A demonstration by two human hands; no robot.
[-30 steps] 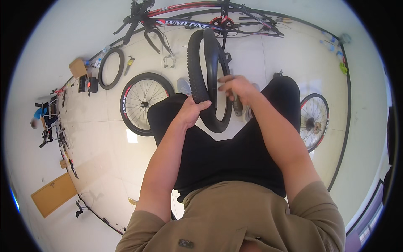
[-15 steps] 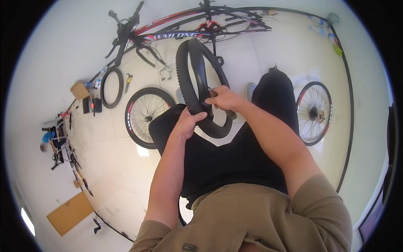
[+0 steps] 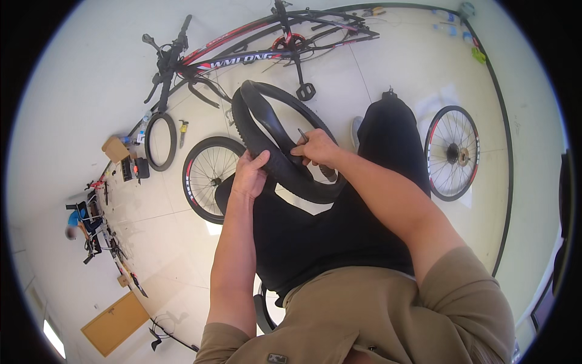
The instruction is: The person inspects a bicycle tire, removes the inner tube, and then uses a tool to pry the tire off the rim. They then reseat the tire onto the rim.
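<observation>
The person's right hand (image 3: 319, 150) is mostly curled, with thumb and fingers pinched around a slim dark rod (image 3: 303, 135) that pokes up past the knuckles. Its fingertips are at a smooth black rubber band (image 3: 271, 119), which runs along the inside of a knobbly black rubber bicycle tyre (image 3: 255, 134). The left hand (image 3: 250, 175) is partly closed around the tyre's near left side, thumb laid over the tread; its other fingers are largely hidden. The tyre is tilted in front of the lap, its lower edge close to the black trousers (image 3: 333, 242).

To the left, a spoked wheel with a black tyre and a red-and-white rim (image 3: 216, 181) lies partly behind a knee. To the right, a bare-rimmed spoked wheel with a dark sprocket cluster (image 3: 452, 153) lies on the pale tiled floor (image 3: 388, 60). Beyond the tyre is a black, red and white bicycle frame (image 3: 242, 59), a black pedal (image 3: 306, 91) hanging nearest. Farther left, a thin black ring-shaped tyre (image 3: 173, 139) lies beside a yellow-and-black tool (image 3: 183, 131), near an open brown cardboard box (image 3: 114, 148).
</observation>
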